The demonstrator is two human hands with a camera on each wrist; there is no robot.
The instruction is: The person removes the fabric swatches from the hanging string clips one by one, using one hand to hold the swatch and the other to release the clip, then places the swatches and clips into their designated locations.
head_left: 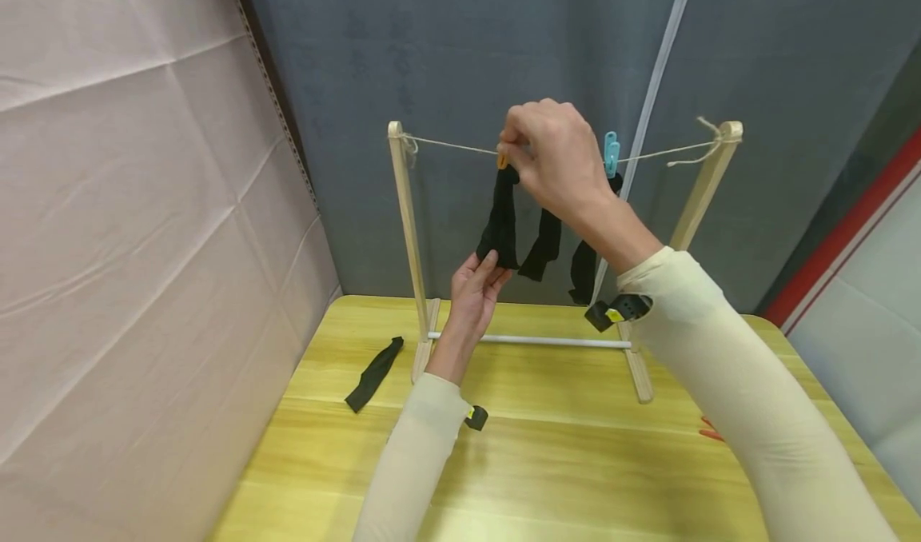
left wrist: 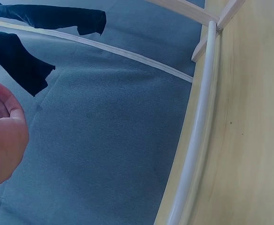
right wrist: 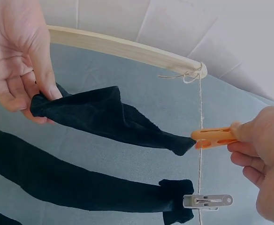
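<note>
My right hand [head_left: 557,158] pinches an orange clothespin [right wrist: 216,137] at the string [head_left: 453,144]. The clothespin's front end meets the narrow end of a black sock [right wrist: 95,112]. At the sock's other, lower end, my left hand [head_left: 471,290] holds the cloth between thumb and fingers. Beside it hangs a second black sock [right wrist: 90,190], clipped to the string by a grey clothespin [right wrist: 207,201]. Further right, a blue clothespin [head_left: 612,154] holds a third black sock [head_left: 584,274], partly hidden behind my right arm.
A wooden rack with two posts [head_left: 410,230] carries the string and stands on a yellow wooden table [head_left: 547,462]. A white bar [head_left: 547,340] joins its feet. Another black sock [head_left: 374,374] lies at left. Something red [head_left: 711,434] shows beside my right sleeve. Grey curtain [head_left: 460,54] hangs behind.
</note>
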